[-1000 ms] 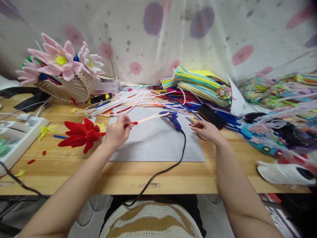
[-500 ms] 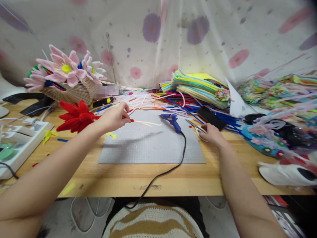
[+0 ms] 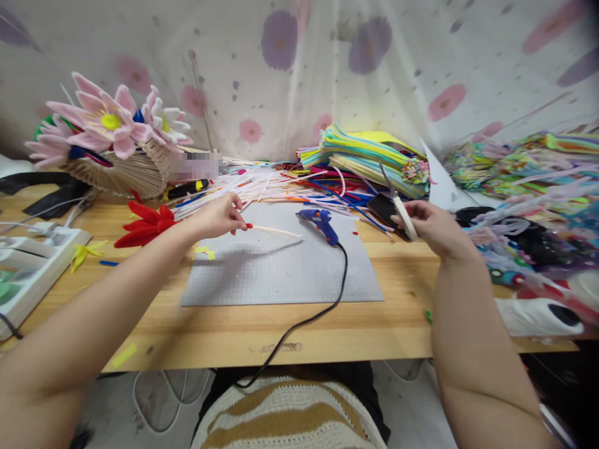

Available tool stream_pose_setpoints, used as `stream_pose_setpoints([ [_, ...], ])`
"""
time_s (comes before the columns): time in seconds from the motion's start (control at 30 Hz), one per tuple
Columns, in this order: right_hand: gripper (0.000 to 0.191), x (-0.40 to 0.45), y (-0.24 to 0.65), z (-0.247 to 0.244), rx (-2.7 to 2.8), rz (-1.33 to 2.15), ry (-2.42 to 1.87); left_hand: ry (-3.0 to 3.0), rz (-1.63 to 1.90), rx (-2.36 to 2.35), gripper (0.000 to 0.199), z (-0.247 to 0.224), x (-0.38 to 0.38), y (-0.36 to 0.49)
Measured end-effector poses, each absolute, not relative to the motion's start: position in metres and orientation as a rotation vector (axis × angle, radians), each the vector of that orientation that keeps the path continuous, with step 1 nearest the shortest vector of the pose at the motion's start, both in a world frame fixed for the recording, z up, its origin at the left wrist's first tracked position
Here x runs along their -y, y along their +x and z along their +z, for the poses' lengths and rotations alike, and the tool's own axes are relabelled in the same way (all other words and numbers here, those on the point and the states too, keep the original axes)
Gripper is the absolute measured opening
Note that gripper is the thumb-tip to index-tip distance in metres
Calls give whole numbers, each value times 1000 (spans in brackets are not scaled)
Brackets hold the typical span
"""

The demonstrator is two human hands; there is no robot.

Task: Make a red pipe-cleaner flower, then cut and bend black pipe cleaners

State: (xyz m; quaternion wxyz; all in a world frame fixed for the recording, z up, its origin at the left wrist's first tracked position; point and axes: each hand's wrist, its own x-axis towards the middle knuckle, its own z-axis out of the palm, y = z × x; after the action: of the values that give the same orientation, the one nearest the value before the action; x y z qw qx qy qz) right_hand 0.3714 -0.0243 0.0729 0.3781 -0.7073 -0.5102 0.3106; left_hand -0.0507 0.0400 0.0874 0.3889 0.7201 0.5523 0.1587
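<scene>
My left hand (image 3: 225,215) pinches the red end of thin pale stems (image 3: 276,231) over the left part of the grey cutting mat (image 3: 281,274). Raised at the right, my right hand (image 3: 428,226) is closed on the white handles of scissors (image 3: 403,215), whose blades point up and away. A blue glue gun (image 3: 321,223) lies on the mat between my hands. Behind my left forearm sits a red fuzzy flower (image 3: 145,226), partly hidden by the arm.
Pink fuzzy flowers (image 3: 110,120) stand at the back left, near a white power strip (image 3: 47,274). Bundles of coloured stems (image 3: 369,156) lie along the back. The glue gun's black cable (image 3: 304,322) crosses the front edge. A dark phone (image 3: 384,211) lies beside the scissors.
My right hand has lifted the scissors off the mat's right edge, moving right and up, and their blades now point upward. My left hand still holds the stems, nearly in place.
</scene>
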Motion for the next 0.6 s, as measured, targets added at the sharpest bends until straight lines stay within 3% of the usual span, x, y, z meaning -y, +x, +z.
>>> stream_pose_setpoints([
  [0.13, 44, 21, 301, 87, 1555, 680, -1566, 1802, 427, -1311, 40, 79, -40, -49],
  [0.33, 31, 32, 201, 85, 2172, 391, -1429, 1885, 415, -1282, 43, 66, -45, -61],
  [0.43, 30, 28, 202, 79, 2065, 254, -1508, 1900, 416, -1304, 43, 64, -47, -70],
  [0.6, 39, 3, 240, 55, 1564, 375, -1792, 1960, 390, -1384, 36, 68, -44, -76],
])
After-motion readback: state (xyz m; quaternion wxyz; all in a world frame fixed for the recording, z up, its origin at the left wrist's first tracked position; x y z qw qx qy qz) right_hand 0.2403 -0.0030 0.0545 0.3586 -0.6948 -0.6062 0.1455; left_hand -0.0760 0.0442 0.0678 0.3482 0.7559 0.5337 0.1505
